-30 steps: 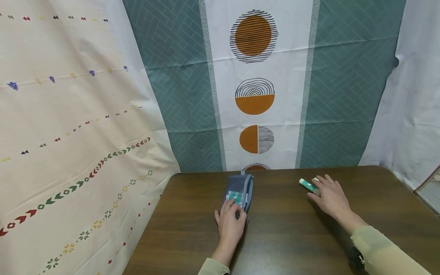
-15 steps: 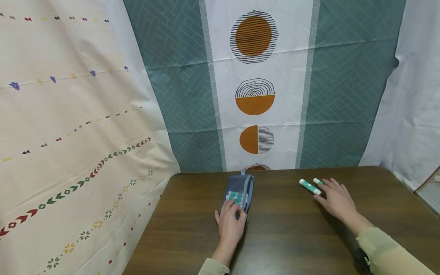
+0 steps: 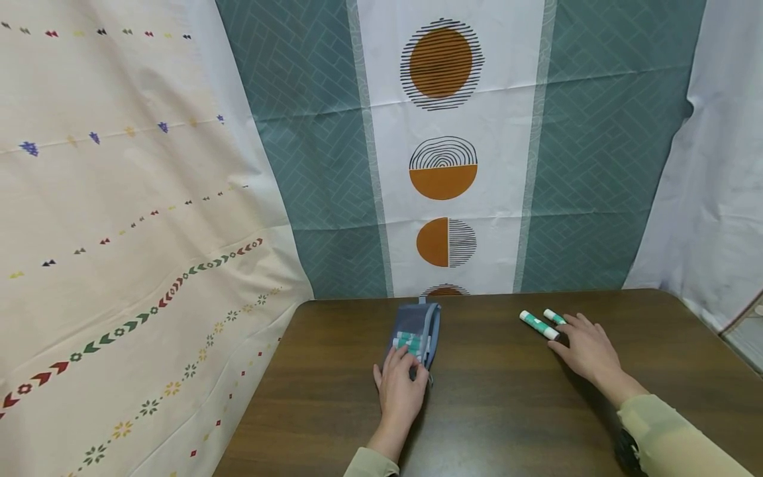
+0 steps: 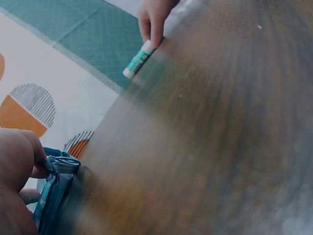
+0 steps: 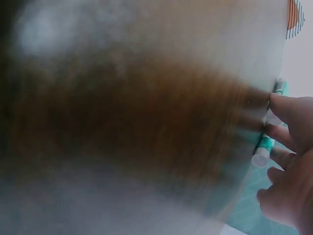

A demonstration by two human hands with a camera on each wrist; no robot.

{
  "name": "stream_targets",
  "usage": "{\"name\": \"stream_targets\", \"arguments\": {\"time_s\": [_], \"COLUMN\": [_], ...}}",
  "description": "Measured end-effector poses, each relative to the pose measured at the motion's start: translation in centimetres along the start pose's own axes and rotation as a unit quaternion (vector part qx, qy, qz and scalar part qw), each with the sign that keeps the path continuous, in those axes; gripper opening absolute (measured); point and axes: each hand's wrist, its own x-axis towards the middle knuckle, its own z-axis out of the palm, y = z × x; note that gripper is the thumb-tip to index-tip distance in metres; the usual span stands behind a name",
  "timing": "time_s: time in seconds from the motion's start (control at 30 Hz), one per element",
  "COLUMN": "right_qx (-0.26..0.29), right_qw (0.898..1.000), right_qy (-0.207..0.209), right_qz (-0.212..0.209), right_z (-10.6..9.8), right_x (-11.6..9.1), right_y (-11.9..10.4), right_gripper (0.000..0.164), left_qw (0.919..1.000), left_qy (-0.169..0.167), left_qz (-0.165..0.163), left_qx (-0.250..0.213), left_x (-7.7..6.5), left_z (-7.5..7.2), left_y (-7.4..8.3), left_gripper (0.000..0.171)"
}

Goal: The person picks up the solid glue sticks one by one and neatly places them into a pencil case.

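Note:
My left hand [image 3: 398,391] grips the near end of a blue-grey zip pouch [image 3: 408,317], its thumb and fingers at the zip edge [image 4: 63,165]. Green-and-white glue sticks [image 3: 408,339] show in the pouch, partly covered by the fingers. To the right, one glue stick [image 3: 539,325] lies slantwise on the table, close to the thumb of my right hand [image 3: 589,350]. Behind it is a second glue stick [image 3: 554,316], its near end hidden by the right fingers. Those fingers are loosely bent beside the sticks; whether they touch is unclear.
Both hands work on a brown wooden table [image 3: 477,411]. Its far edge meets a hanging green-and-white cloth [image 3: 453,132] with orange circles. A cream patterned cloth [image 3: 149,265] hangs at the left, a white one [image 3: 709,199] at the right.
My right hand has shifted right and slightly toward me, off the nearer glue stick, and more of the farther stick now shows. My left hand has stayed on the pouch.

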Motion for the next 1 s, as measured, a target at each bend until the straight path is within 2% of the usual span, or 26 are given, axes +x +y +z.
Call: {"name": "stream_targets", "arguments": {"time_s": [0.23, 0.57, 1.0], "right_qx": [0.002, 0.011, 0.019], "right_qw": [1.0, 1.0, 1.0], "right_qy": [0.009, 0.014, 0.006], "right_qz": [-0.001, 0.007, 0.013], "right_z": [0.01, -0.06, -0.25], "right_x": [0.08, 0.4, 0.45], "right_y": [-0.06, -0.34, -0.78], "right_gripper": [0.052, 0.04, 0.043], "left_qw": [1.0, 1.0, 0.9999], "left_qy": [0.007, 0.003, -0.007], "left_qz": [0.006, 0.006, -0.004], "left_qx": [0.001, 0.0, -0.009], "left_x": [0.01, -0.08, -0.04], "left_z": [-0.04, -0.04, 0.01], "left_y": [0.03, 0.02, -0.09], "left_gripper": [0.026, 0.027, 0.03]}}
